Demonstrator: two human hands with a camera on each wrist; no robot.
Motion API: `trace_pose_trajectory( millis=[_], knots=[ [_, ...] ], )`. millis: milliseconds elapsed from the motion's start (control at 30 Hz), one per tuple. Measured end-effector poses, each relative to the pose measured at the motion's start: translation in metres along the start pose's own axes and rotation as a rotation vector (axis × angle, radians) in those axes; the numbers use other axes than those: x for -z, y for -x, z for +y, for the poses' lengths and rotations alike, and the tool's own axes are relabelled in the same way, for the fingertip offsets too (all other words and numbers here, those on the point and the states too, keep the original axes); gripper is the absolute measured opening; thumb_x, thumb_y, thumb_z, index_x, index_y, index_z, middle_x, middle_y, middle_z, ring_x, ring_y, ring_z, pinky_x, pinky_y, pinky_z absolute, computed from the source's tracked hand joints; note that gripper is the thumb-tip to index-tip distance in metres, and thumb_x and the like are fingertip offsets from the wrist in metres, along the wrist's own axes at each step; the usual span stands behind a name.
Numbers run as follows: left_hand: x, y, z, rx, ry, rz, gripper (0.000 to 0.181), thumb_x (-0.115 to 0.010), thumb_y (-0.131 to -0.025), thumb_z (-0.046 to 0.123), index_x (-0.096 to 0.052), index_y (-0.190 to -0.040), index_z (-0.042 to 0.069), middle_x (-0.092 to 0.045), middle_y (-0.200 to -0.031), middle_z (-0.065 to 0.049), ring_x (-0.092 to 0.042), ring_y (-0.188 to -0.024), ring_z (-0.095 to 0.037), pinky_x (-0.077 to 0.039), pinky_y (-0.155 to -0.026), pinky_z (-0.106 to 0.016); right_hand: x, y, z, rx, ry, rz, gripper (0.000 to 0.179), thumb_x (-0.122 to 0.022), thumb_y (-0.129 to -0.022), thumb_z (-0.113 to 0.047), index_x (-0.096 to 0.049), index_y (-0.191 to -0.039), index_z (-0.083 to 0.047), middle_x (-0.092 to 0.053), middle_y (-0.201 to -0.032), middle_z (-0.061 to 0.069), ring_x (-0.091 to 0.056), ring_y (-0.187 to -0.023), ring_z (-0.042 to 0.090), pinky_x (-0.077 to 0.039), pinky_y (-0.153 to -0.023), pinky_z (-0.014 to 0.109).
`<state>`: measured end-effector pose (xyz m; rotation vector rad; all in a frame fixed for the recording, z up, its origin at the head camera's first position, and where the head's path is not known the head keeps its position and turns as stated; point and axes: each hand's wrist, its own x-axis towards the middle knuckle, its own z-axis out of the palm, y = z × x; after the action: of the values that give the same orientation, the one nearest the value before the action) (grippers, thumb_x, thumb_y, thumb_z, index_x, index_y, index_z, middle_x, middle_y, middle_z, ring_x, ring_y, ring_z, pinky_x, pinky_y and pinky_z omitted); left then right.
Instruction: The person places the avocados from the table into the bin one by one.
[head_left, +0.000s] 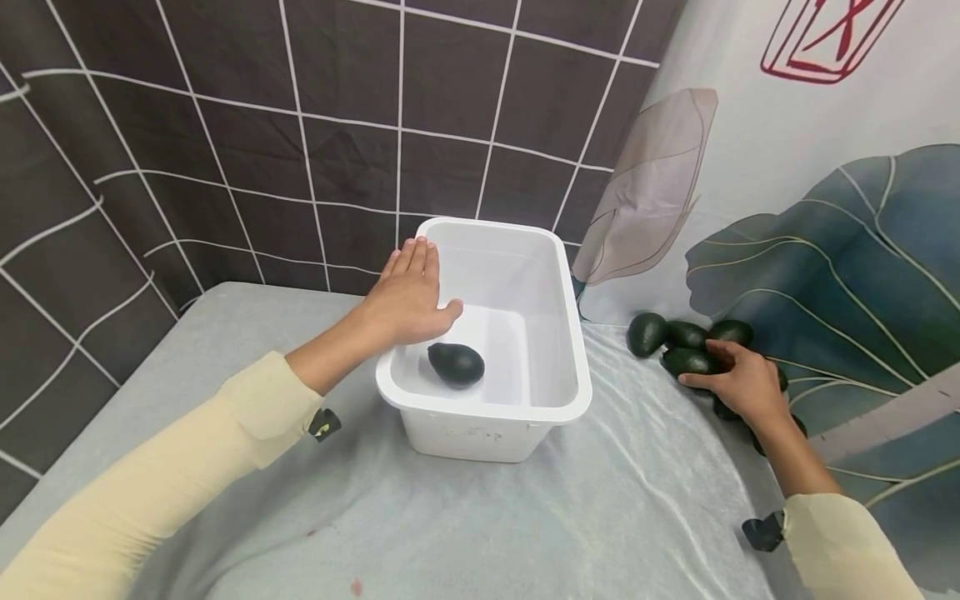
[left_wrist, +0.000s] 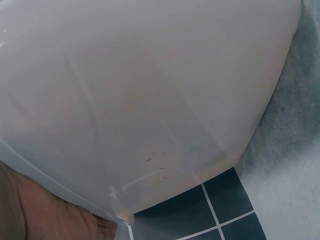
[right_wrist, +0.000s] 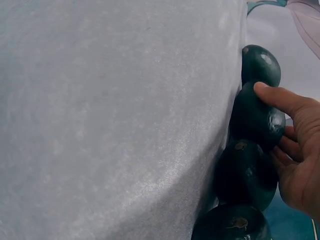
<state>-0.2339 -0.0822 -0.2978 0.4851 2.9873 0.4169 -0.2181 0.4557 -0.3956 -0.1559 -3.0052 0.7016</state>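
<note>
A white plastic tub [head_left: 483, 433] stands on the cloth-covered table, with one dark green avocado [head_left: 457, 367] lying inside near its front left. My left hand [head_left: 408, 298] rests on the tub's left rim, fingers extended and thumb over the inside. The left wrist view shows the tub's wall [left_wrist: 150, 100] close up, with part of that hand at lower left. Over at the right, my right hand [head_left: 742, 383] holds an avocado [right_wrist: 255, 112] between thumb and fingers; it still sits among the others. Some of the piled avocados are partly hidden behind this hand.
Several more avocados [head_left: 647, 335] lie along the table's right side, against a white curtain with large leaf prints [head_left: 832, 250]. Behind the tub hangs a dark cloth with a white grid [head_left: 345, 158]. Grey-blue cloth [head_left: 480, 533] covers the table.
</note>
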Motion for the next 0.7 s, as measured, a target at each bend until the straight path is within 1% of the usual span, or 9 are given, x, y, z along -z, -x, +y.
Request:
trace_pose_trajectory(
  millis=[67, 200, 300, 433, 600, 700],
  knots=[
    [0.0002, 0.0, 0.0, 0.001, 0.001, -0.002, 0.1, -0.042, -0.111, 0.053, -0.001, -0.176, -0.011, 0.006, -0.188, -0.029, 0.007, -0.179, -0.044, 0.002, -0.147, -0.056, 0.0006, -0.0003, 0.0, 0.006, 0.009, 0.0, 0.102, -0.093, -0.093, -0.046, -0.047, -0.166, 0.007, -0.053, -0.159, 0.044, -0.042, -0.148, 0.066, -0.02, -0.123, 0.088],
    [0.0003, -0.0001, -0.0003, 0.004, 0.0, -0.005, 0.101, -0.042, -0.111, 0.053, 0.0, -0.176, -0.011, 0.007, -0.188, -0.029, 0.008, -0.179, -0.044, 0.002, -0.147, -0.055, 0.0024, -0.0016, 0.0005, 0.024, 0.035, -0.009, 0.099, -0.096, -0.089, -0.042, -0.051, -0.162, 0.007, -0.055, -0.155, 0.046, -0.04, -0.146, 0.069, -0.024, -0.12, 0.088],
    [0.0004, -0.0001, -0.0005, 0.003, 0.0, -0.003, 0.101, -0.042, -0.111, 0.054, 0.0, -0.176, -0.011, 0.007, -0.188, -0.029, 0.008, -0.179, -0.044, 0.003, -0.147, -0.055, 0.0038, -0.0022, 0.0007, 0.041, 0.061, -0.013, 0.097, -0.098, -0.086, -0.038, -0.054, -0.16, 0.008, -0.055, -0.153, 0.047, -0.041, -0.142, 0.071, -0.03, -0.116, 0.087],
    [0.0005, 0.0002, -0.0005, 0.0, 0.004, 0.001, 0.1, -0.042, -0.111, 0.053, -0.001, -0.176, -0.011, 0.006, -0.188, -0.03, 0.007, -0.179, -0.045, 0.003, -0.147, -0.056, 0.0059, -0.0032, 0.0007, 0.062, 0.094, -0.03, 0.097, -0.099, -0.085, -0.034, -0.054, -0.16, 0.008, -0.055, -0.153, 0.047, -0.045, -0.139, 0.07, -0.04, -0.111, 0.085],
    [0.0, 0.0002, -0.0005, 0.001, 0.008, -0.001, 0.1, -0.042, -0.111, 0.053, -0.001, -0.176, -0.011, 0.006, -0.188, -0.029, 0.007, -0.179, -0.044, 0.002, -0.147, -0.056, 0.0085, -0.0038, 0.0006, 0.083, 0.119, -0.058, 0.095, -0.097, -0.086, -0.032, -0.053, -0.16, 0.009, -0.055, -0.152, 0.047, -0.047, -0.137, 0.07, -0.042, -0.108, 0.085],
    [-0.0006, 0.0001, -0.0002, 0.0, 0.01, -0.004, 0.1, -0.042, -0.111, 0.053, -0.001, -0.176, -0.01, 0.007, -0.188, -0.029, 0.008, -0.179, -0.044, 0.002, -0.147, -0.056, 0.0085, -0.0034, 0.0007, 0.085, 0.122, -0.056, 0.094, -0.096, -0.087, -0.033, -0.054, -0.159, 0.009, -0.055, -0.152, 0.047, -0.047, -0.137, 0.071, -0.042, -0.108, 0.085]
  ],
)
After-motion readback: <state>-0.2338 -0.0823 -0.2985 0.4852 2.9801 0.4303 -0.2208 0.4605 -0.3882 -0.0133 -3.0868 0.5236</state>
